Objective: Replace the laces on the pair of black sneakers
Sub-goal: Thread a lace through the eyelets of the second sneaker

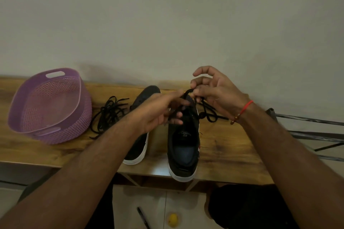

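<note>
Black flat lace [187, 92] pinched between left hand [158, 111] and right hand [214, 89].

Both hands [186, 102] raised, fingers curled — pinching, nearly touching.

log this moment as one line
left hand: pinches black shoelace | right hand: pinches it | right black white-soled sneaker: on wooden table

black sneakers [183, 135], purple woven-pattern basket [50, 106]
</note>
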A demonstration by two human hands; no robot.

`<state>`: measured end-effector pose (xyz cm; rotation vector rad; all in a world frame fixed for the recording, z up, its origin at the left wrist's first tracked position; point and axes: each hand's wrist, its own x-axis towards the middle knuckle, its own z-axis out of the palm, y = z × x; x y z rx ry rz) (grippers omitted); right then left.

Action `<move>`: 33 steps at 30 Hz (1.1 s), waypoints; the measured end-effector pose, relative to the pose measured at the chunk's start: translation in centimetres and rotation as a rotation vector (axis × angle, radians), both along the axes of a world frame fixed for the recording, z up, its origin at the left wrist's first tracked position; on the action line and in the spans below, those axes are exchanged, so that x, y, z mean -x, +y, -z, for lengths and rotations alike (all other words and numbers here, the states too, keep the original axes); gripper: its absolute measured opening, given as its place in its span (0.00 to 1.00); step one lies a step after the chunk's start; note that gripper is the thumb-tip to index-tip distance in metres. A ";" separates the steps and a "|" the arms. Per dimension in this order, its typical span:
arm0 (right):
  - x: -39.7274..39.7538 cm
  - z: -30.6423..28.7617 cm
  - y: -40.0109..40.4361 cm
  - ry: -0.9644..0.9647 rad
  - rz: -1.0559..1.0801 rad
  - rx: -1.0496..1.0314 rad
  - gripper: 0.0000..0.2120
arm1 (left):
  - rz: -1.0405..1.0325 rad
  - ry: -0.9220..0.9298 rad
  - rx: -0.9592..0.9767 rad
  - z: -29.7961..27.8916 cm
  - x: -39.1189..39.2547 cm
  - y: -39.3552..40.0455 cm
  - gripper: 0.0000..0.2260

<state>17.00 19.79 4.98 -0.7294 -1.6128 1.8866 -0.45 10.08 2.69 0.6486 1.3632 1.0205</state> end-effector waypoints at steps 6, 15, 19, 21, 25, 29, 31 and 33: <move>0.3 0.6 0.0 -0.151 -0.023 -0.126 0.18 | -0.217 -0.132 -0.111 0.4 -0.2 0.7 0.09; -1.7 0.8 1.6 -0.358 0.070 -0.008 0.04 | -0.360 0.161 -0.002 0.1 4.6 0.7 0.15; -0.8 0.2 0.6 -0.153 0.084 0.138 0.06 | -0.012 0.175 0.063 -0.2 1.7 -0.1 0.24; -0.3 0.3 0.1 -0.156 -0.001 0.101 0.09 | 0.058 0.072 0.034 -0.3 0.4 -0.2 0.23; 0.1 0.9 -0.2 -0.227 -0.072 0.044 0.11 | -0.170 -0.076 -0.068 0.0 0.0 0.7 0.08; -0.5 0.8 0.3 -0.236 -0.058 0.020 0.08 | -0.469 -0.016 -0.042 0.2 3.1 1.5 0.14; -0.7 0.6 0.4 -0.217 -0.031 0.006 0.07 | -0.362 0.093 0.010 0.1 3.4 1.1 0.16; -0.5 0.6 0.3 -0.195 -0.019 0.001 0.07 | -0.116 0.156 0.050 0.0 2.2 0.5 0.16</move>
